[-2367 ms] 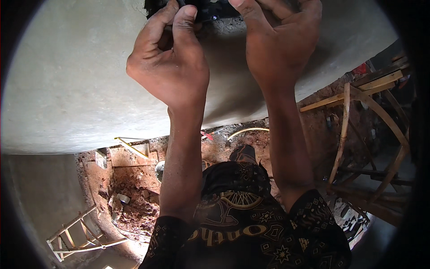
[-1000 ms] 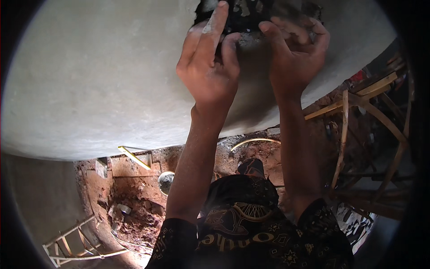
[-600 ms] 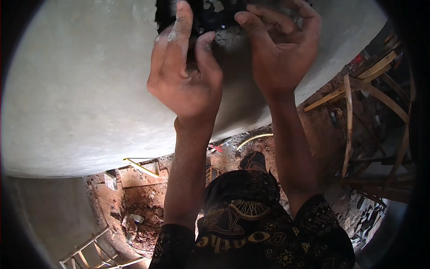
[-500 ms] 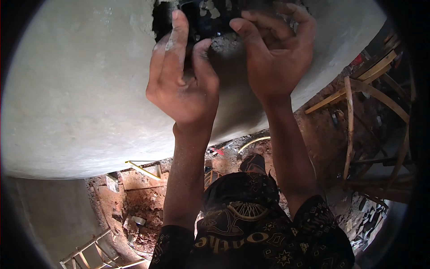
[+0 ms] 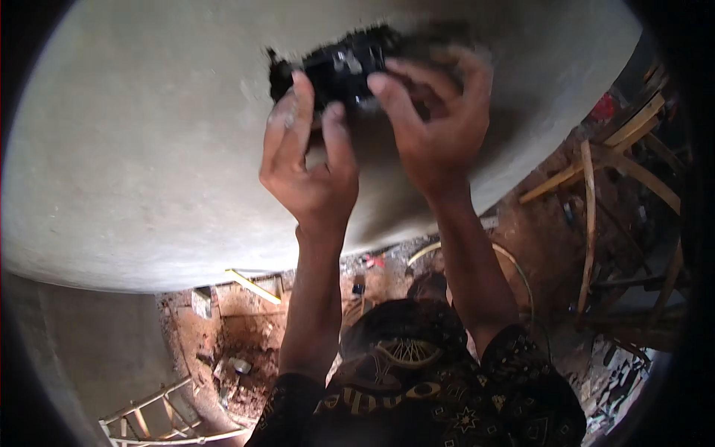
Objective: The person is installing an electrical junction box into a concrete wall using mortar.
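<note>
At lower left, the dark rim cuts off a wooden frame (image 5: 147,401). The left hand (image 5: 313,175), thumb and forefinger apart, is at the left end of a black box (image 5: 345,68) in a ragged wall opening (image 5: 279,73), its inside indistinct. The blurred right hand (image 5: 445,141) curls at the box's right end; whether either hand's fingers grip it, I cannot tell.

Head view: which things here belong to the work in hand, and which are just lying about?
Seemingly in use:
left hand
right hand
glossy black piece at their fingertips
smooth grey wall around it

Seemingly just about:
curved yellow tube
straight yellow strip
pale wooden ladder-like frame
</note>
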### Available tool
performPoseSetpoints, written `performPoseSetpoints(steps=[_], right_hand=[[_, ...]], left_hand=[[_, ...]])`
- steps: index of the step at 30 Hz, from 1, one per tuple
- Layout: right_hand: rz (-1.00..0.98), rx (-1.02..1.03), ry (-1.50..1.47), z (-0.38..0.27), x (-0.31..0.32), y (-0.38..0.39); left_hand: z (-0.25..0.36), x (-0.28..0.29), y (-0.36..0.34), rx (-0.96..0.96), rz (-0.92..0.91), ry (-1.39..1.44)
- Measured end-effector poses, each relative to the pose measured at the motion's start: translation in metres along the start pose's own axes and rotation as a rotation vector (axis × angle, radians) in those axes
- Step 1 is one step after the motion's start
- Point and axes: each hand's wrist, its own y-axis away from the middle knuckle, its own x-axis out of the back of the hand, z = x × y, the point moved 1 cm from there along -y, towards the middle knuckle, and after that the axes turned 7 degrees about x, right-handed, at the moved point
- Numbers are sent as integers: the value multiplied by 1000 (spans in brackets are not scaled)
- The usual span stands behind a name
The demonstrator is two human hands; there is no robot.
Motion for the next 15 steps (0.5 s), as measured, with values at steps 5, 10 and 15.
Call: performPoseSetpoints(steps=[5,10,15], right_hand=[[-36,-123,51,-8,6,-21],[6,33,184,-23,-8,-22],[24,-8,10,-8,-3,-19]], left_hand=[[15,-10,-5,84,42,124],[15,-5,-4,106,37,170],[18,-3,-4,85,18,126]])
